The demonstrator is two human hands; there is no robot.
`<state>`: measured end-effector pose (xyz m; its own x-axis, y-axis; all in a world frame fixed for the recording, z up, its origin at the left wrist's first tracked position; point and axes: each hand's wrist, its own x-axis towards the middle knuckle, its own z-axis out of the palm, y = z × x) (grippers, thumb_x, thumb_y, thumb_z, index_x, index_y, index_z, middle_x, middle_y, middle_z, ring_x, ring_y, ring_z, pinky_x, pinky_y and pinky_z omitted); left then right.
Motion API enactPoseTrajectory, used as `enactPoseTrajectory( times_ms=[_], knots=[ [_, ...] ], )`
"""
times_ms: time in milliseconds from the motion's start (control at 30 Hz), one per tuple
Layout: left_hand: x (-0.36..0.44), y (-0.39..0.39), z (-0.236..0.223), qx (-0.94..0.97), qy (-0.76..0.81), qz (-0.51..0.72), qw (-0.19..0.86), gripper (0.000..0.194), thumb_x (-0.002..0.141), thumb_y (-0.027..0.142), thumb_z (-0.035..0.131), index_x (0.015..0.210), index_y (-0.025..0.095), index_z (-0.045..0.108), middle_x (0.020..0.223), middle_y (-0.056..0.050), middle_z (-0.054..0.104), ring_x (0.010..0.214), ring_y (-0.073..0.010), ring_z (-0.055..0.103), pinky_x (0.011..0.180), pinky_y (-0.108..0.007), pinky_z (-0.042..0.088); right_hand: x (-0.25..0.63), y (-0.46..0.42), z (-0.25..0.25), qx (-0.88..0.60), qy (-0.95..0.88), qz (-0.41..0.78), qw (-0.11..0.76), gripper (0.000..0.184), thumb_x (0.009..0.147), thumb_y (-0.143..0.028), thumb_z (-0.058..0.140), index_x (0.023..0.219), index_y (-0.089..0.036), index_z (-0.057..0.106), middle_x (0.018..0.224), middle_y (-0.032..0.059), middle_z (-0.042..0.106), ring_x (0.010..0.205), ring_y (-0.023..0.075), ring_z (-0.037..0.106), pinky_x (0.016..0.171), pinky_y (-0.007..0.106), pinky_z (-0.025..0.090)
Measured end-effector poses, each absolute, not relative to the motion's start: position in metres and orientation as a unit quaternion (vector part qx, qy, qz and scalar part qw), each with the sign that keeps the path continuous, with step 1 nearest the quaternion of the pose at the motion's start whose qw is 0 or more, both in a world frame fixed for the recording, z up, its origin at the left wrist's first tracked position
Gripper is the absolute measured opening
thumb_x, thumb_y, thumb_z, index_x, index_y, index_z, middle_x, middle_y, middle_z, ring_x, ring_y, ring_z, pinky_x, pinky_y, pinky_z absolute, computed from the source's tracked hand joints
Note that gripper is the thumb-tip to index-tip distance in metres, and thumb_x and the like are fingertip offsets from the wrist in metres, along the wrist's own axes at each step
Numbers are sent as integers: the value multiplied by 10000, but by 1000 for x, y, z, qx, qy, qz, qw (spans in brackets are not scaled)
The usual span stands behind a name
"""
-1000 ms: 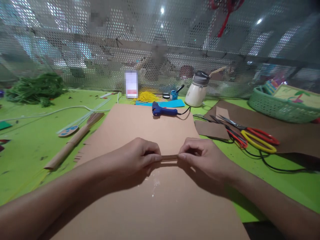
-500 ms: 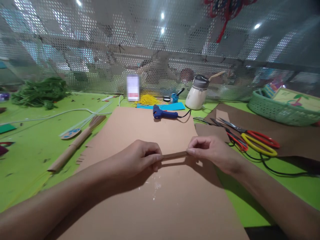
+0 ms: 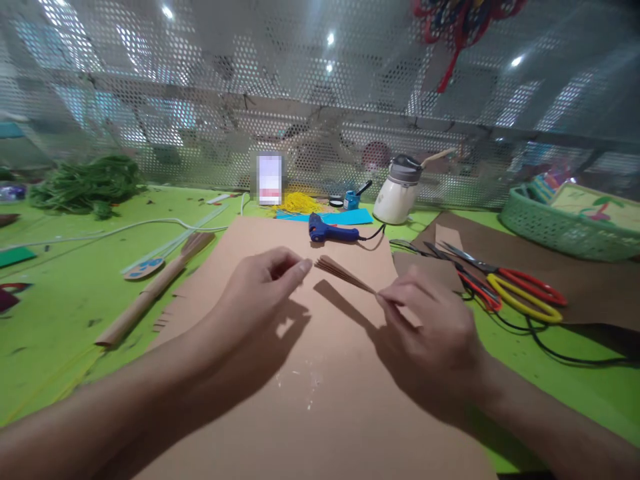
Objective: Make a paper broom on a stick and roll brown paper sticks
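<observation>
A narrow pleated strip of brown paper (image 3: 344, 272) is pinched at one end by my right hand (image 3: 433, 327). Its far end fans out slightly into several thin folds. Beside that fanned end is my left hand (image 3: 265, 283), thumb and forefinger together, with a small gap to the strip and nothing visible in the fingers. Both hands are above a large sheet of tan paper (image 3: 320, 433), where their shadows fall. A blue glue gun (image 3: 333, 230) lies at the sheet's far end.
Scissors (image 3: 525, 290) with red and yellow handles and black cords lie to the right, near a green basket (image 3: 565, 227). A white jar (image 3: 397, 197) stands behind. On the left are a rolled brown paper tube (image 3: 145, 297) and green string (image 3: 85, 183).
My left hand has let go of the strip and moved up and away. The strip now tilts up to the left from my right hand, its free end spread into pleats.
</observation>
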<state>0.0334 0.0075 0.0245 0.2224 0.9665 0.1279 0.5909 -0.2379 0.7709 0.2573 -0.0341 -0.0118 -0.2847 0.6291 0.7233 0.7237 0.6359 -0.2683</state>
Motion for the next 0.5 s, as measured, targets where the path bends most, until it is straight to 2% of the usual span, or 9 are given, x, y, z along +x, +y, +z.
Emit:
enactPoseTrajectory(
  times_ms=[33,100,200,267,367,433,500],
  knots=[
    [37,5,24,694,543,292,371,363,876,457,498,668,167,566,618,12,534,603,-137,495,560,-251,386,252,-38,-14,-404,-813,-88,409,198,890,-79,510,733,-172,587,713,50,531,680,183,473,603,337,383],
    [44,0,18,648,507,260,505,384,865,477,499,630,175,526,573,34,474,545,-115,438,519,-244,350,240,-44,-16,-365,-845,-126,370,234,882,-57,485,696,-161,580,687,56,504,672,192,425,589,355,345],
    [53,-7,10,597,466,272,593,315,818,402,565,604,177,511,559,36,482,539,-111,442,530,-247,357,227,-52,-19,-308,-883,-136,328,280,860,-16,455,639,-144,572,647,58,478,654,190,373,567,363,299],
    [55,-8,9,580,464,268,614,276,798,315,573,571,174,506,540,22,511,534,-112,460,544,-252,368,222,-56,-20,-298,-893,-112,318,285,856,-11,456,628,-136,572,644,58,481,656,188,373,570,365,303],
    [53,-6,9,566,456,264,634,269,817,243,510,557,188,468,509,29,485,505,-108,450,544,-258,379,219,-59,-16,-302,-903,-35,304,156,901,-143,529,790,-104,631,734,81,551,710,205,428,605,376,367],
    [49,-5,7,624,445,246,593,265,859,256,452,600,199,470,520,34,467,503,-117,445,537,-263,382,221,-60,-11,-300,-900,10,314,115,895,-211,589,863,-111,637,828,101,589,789,226,471,667,390,412],
    [43,-5,4,723,425,211,502,267,896,295,424,657,204,503,564,21,500,530,-133,462,535,-268,373,227,-57,-4,-312,-884,21,347,74,875,-183,616,906,-119,636,936,119,601,885,244,492,749,408,431]
  ],
)
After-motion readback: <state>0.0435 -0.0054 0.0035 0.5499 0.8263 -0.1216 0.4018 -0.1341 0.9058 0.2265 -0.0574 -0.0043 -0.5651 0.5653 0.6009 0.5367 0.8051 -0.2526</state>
